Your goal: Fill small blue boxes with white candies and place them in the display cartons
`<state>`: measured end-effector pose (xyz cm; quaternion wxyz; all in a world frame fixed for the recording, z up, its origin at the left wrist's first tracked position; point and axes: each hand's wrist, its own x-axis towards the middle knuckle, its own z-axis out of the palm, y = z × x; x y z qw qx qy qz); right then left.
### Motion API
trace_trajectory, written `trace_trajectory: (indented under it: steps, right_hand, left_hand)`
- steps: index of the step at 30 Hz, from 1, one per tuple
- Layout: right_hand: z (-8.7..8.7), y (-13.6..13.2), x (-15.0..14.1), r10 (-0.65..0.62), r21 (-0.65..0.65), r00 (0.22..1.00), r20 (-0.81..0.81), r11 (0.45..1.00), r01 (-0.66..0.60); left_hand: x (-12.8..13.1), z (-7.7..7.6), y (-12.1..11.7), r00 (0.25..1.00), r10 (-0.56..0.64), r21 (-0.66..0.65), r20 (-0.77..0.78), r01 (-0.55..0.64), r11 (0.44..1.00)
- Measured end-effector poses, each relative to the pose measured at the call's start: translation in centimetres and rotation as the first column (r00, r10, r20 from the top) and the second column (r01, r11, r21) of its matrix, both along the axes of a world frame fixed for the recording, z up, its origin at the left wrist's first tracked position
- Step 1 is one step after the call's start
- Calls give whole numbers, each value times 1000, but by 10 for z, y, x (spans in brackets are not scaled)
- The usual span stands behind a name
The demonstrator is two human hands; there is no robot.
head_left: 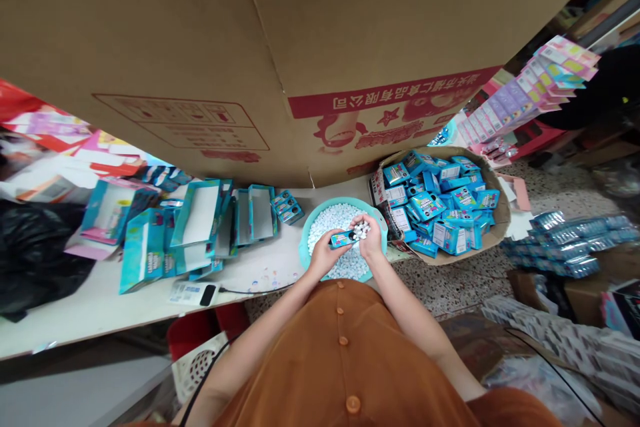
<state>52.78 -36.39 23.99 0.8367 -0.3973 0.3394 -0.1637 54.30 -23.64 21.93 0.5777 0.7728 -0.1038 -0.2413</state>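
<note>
A turquoise basin (305, 248) full of small pale candies (325, 219) stands at the table's front edge, below both hands. Over it, my left hand (325, 255) grips a small blue candy box (341, 239), tilted with its dark end toward the right. My right hand (371, 240) is cupped around a handful of white candies (361, 229), close against that end of the box. Whether any candies are inside the box cannot be seen.
A carton (501, 230) heaped with blue boxes (427, 203) stands right of the basin. Open blue display trays (197, 213), several small boxes (287, 207) and a phone (208, 295) lie to the left. A large cardboard box (200, 33) rises behind.
</note>
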Motion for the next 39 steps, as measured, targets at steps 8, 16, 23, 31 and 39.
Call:
trace_trajectory:
  steps: [8, 16, 23, 31, 39]
  right_hand:
    - [3, 1, 3, 11, -99, 1000, 0, 995, -11]
    - [5, -1, 2, 97, -171, 995, 8, 981, -94]
    - [3, 0, 7, 73, -115, 997, 30, 991, -69]
    - [6, 1, 8, 32, -161, 999, -3, 986, -32]
    - [19, 10, 7, 129, -249, 992, 10, 961, -123]
  left_hand:
    - [4, 1, -1, 995, -39, 1, 88, 39, 999]
    - [7, 1, -2, 978, -90, 31, 186, 86, 996]
    - [5, -1, -2, 1000, 0, -20, -24, 0, 1000]
    - [8, 4, -3, 1000, -21, -5, 24, 21, 1000]
    - [6, 6, -3, 974, 1, -120, -227, -29, 992]
